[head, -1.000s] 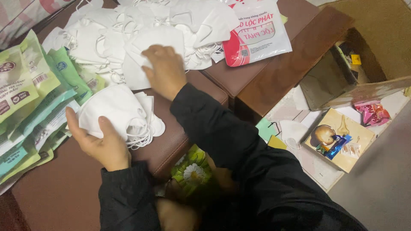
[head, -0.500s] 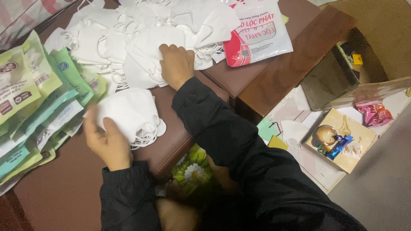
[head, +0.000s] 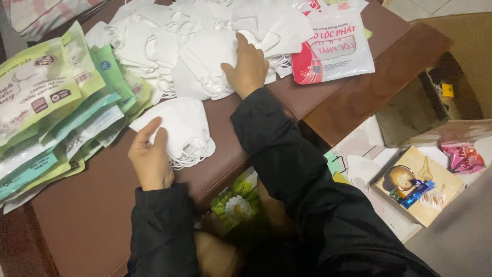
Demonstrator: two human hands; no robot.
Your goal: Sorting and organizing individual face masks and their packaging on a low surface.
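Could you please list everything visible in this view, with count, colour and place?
small stack of face masks: one stack, white, on the brown surface under the left hand
loose pile of face masks: too many to count, white, at the far side of the surface
flat packets: many, overlapping, green, teal and white, fanned out at the left edge
printed bag: one, white and red, right of the pile
brown surface: one, padded, bearing all of the above
cardboard box: one, brown, open, on the floor at right
picture card: one, tan, on the floor by the box
left hand: resting on the small stack
right hand: pressed on the loose pile, black sleeve
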